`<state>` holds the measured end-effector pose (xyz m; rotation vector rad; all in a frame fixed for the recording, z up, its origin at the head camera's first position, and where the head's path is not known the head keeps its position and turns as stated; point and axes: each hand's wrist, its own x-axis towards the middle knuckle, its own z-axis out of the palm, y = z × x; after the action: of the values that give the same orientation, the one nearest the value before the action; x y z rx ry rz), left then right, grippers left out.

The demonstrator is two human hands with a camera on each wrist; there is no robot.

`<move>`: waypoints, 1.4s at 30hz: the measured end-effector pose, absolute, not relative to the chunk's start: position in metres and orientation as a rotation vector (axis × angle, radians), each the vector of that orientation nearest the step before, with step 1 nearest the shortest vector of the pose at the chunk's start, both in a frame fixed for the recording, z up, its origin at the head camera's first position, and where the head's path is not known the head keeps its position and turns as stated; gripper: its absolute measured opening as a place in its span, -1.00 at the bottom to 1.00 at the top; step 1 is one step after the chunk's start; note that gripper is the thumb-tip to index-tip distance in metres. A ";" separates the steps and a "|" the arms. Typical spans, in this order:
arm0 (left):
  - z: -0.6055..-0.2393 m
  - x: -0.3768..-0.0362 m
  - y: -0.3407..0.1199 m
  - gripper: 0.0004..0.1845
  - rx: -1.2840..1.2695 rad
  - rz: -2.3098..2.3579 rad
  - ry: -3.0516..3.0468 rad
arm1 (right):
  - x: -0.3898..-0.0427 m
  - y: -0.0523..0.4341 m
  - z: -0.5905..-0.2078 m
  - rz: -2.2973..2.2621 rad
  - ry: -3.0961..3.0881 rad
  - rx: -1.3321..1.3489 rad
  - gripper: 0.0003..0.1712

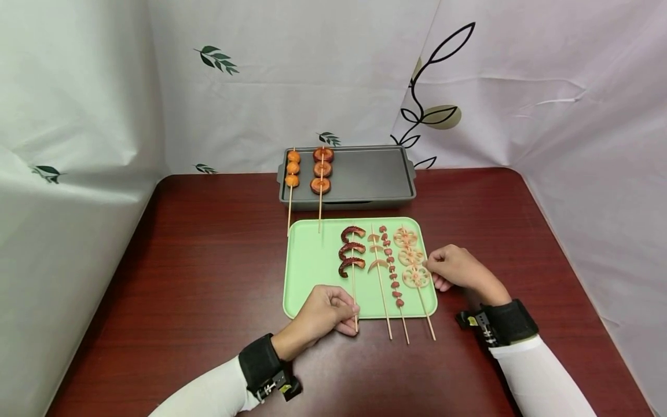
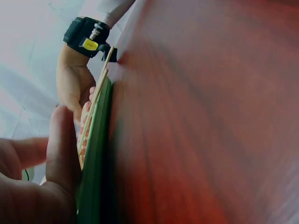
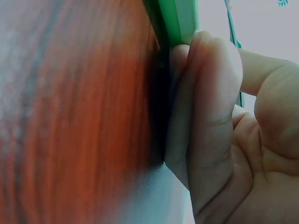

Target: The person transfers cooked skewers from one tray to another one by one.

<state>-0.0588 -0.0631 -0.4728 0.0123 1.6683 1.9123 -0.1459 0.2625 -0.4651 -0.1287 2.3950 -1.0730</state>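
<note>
Left hand [image 1: 324, 313] is pinching the sausage skewer [image 1: 353, 260], one of four lying on the green tray [image 1: 312, 260]; right hand [image 1: 458, 270], fingers curled, is touching the tray's 3 o'clock edge. Two skewers [image 1: 307, 174] are resting on the grey pan [image 1: 365, 174] at 12 o'clock.

Green tray [image 1: 312, 260]; grey pan [image 1: 365, 174]; dark red table [image 1: 198, 260].

A dark grey metal baking tray [image 1: 365, 174] sits well beyond the fingers at the far edge of the dark red wooden table [image 1: 198, 260]. On its left part lie a skewer of three small orange balls [image 1: 292, 168] and, just beside it, a skewer of three round reddish-brown slices [image 1: 321, 169]. Behind the table hangs a white cloth backdrop printed with green leaves [image 1: 260, 87].
</note>
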 end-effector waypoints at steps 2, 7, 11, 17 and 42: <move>-0.472 -0.061 -0.063 -0.92 0.017 1.870 1.688 | -0.146 0.262 -0.465 -1.072 2.400 -0.133 -0.59; -0.469 -0.066 -0.063 -0.90 0.039 1.760 1.735 | -0.146 0.262 -0.465 -1.074 2.403 -0.137 -0.59; -0.468 -0.070 -0.063 -0.89 0.045 1.694 1.756 | -0.146 0.261 -0.465 -1.080 2.400 -0.142 -0.59; -0.468 -0.076 -0.062 -0.86 0.066 1.628 1.787 | -0.146 0.261 -0.465 -1.089 2.398 -0.143 -0.57; -0.451 -0.089 -0.083 -0.83 0.343 1.448 2.062 | -0.144 0.262 -0.464 -1.099 2.382 -0.117 -0.58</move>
<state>-0.0893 -0.0829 -0.4508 0.3433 2.0624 1.4477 -0.1441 0.2622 -0.4636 -0.1174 2.3824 -1.0992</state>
